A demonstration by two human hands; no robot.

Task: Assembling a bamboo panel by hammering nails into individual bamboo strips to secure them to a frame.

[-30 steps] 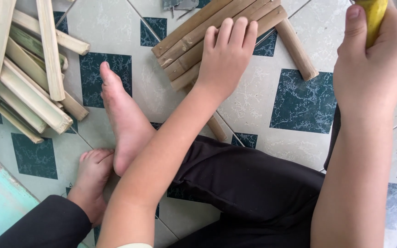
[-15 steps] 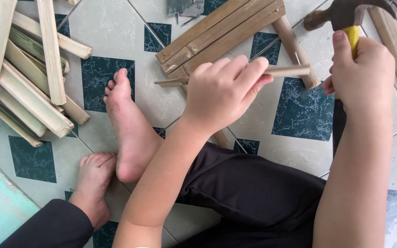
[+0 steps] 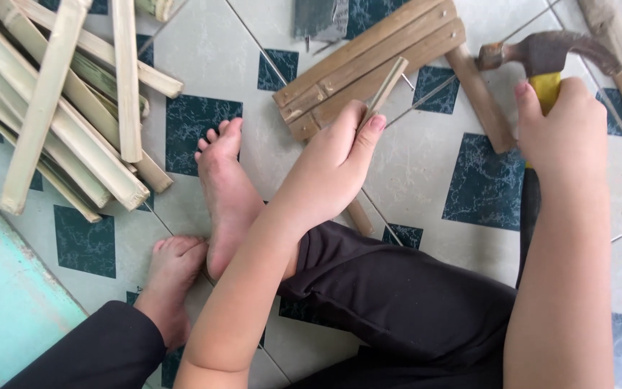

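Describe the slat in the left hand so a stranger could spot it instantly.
Start at the nailed panel of bamboo slats lying on the tiled floor at top centre. The left hand pinches a thin bamboo slat slanting across it, the only piece lifted and narrower than the panel's strips.

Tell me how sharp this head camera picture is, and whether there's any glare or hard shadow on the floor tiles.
Head view: mostly sharp, with the left hand and its thin bamboo strip crisp; the right hand and hammer are slightly soft. Light is even and diffuse, with no glare on the tiled floor, only faint soft shadows under the bamboo pile.
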